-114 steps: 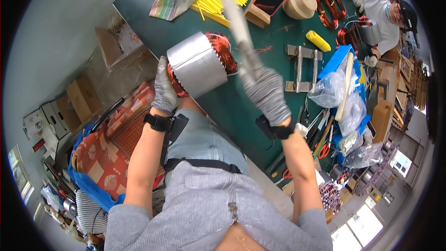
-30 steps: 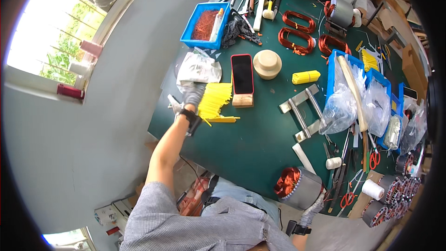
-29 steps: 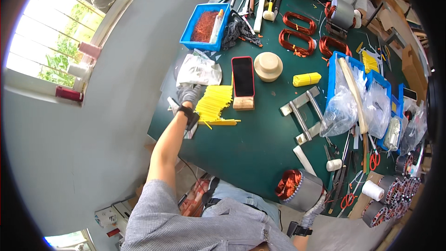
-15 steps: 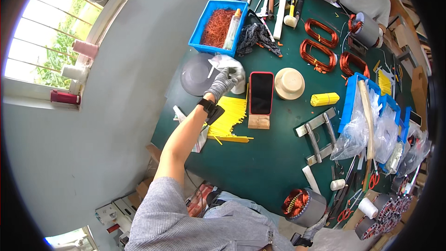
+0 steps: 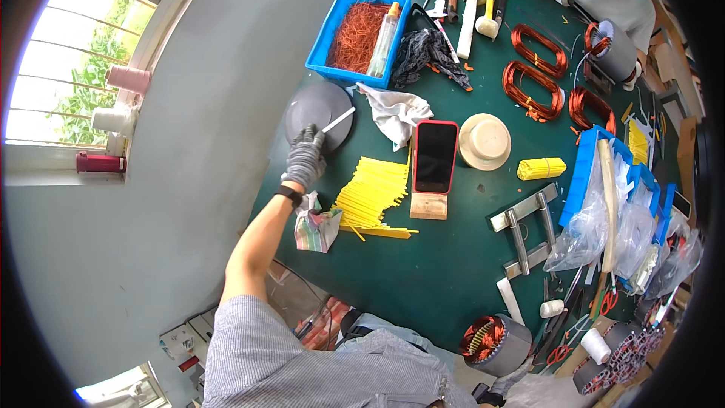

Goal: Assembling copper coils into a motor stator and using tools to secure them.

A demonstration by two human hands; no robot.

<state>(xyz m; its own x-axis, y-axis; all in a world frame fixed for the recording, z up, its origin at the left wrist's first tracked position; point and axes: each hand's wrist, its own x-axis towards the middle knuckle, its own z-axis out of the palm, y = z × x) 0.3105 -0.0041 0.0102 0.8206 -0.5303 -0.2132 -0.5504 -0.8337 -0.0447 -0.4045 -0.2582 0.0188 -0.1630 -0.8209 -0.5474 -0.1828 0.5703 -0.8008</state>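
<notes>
Strip (image 5: 337,120) of white sat pinched in the gloved left hand (image 5: 305,157) over a grey disc (image 5: 313,108). Right hand (image 5: 515,376) gripped the stator (image 5: 495,344) at the green worktop (image 5: 423,257) edge beside a sunlit window (image 5: 72,75).

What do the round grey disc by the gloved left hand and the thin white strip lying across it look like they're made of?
The round grey disc looks like matte plastic or coated metal: flat, dull, no glare. The thin white strip seems stiff paper or plastic: straight, opaque. The left hand wears a grey knit glove.
</notes>
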